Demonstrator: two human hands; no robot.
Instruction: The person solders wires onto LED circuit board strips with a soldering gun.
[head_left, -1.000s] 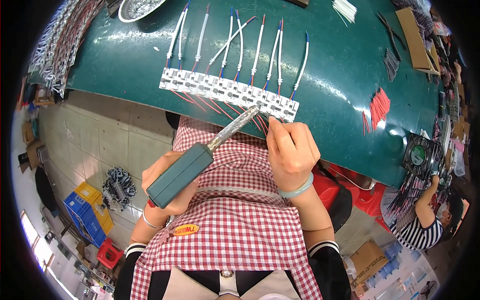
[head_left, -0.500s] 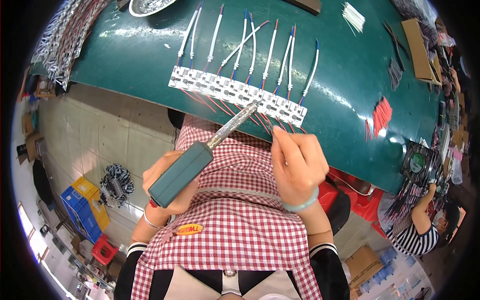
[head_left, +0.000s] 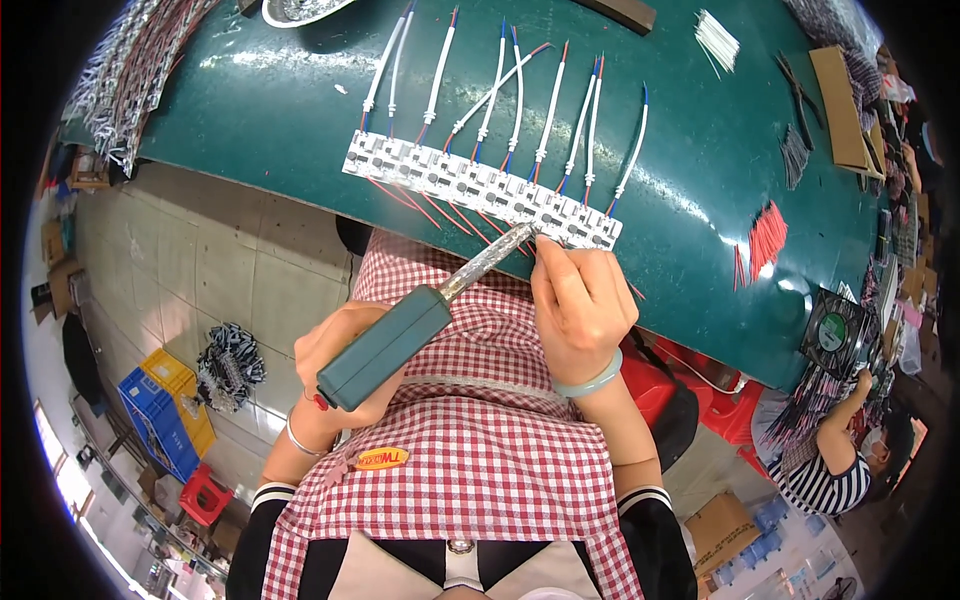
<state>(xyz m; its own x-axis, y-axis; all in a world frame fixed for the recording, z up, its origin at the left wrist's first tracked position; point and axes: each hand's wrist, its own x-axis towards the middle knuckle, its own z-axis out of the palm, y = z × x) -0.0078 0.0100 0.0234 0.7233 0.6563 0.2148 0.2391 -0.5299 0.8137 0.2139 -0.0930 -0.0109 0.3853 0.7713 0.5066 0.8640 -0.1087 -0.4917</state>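
My left hand is wrapped around the green handle of a soldering iron. Its mottled metal shaft slants up to the right, and the tip meets the near edge of a row of white connector blocks. Just right of that tip, my right hand pinches a thin red wire at the same edge; the fingertips largely hide the wire. Other red wires stick out of the near side of the blocks. White-sleeved cables with red and blue ends run from the far side, two of them crossing.
The row lies along the front of a green table. To the right are red wire pieces, grey pieces, white pieces and pliers. A metal bowl and bundled wires are farther left. Another person works at right.
My right hand has moved up to the near edge of the blocks. The iron has shifted right, its tip going from atop the row to near that edge.
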